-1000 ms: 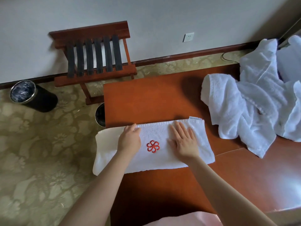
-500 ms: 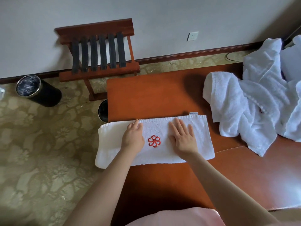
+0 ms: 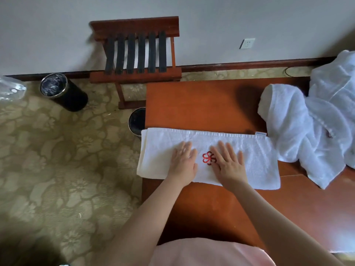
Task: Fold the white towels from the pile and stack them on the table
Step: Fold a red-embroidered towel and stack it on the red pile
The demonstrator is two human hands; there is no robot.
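Your left hand (image 3: pixel 183 162) and right hand (image 3: pixel 228 162) both lie palm-down with fingers straight, pressing flat on the folded towel (image 3: pixel 255 160) and gripping nothing. The towel lies across the table (image 3: pixel 201 104), its left end overhanging the table's edge, with the red emblem (image 3: pixel 208 158) between your hands. The towel pile (image 3: pixel 307 127) sits on the table's right side, just beside the folded towel.

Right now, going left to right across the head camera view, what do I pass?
Black bin → left hand → red emblem → right hand → pile of white towels.
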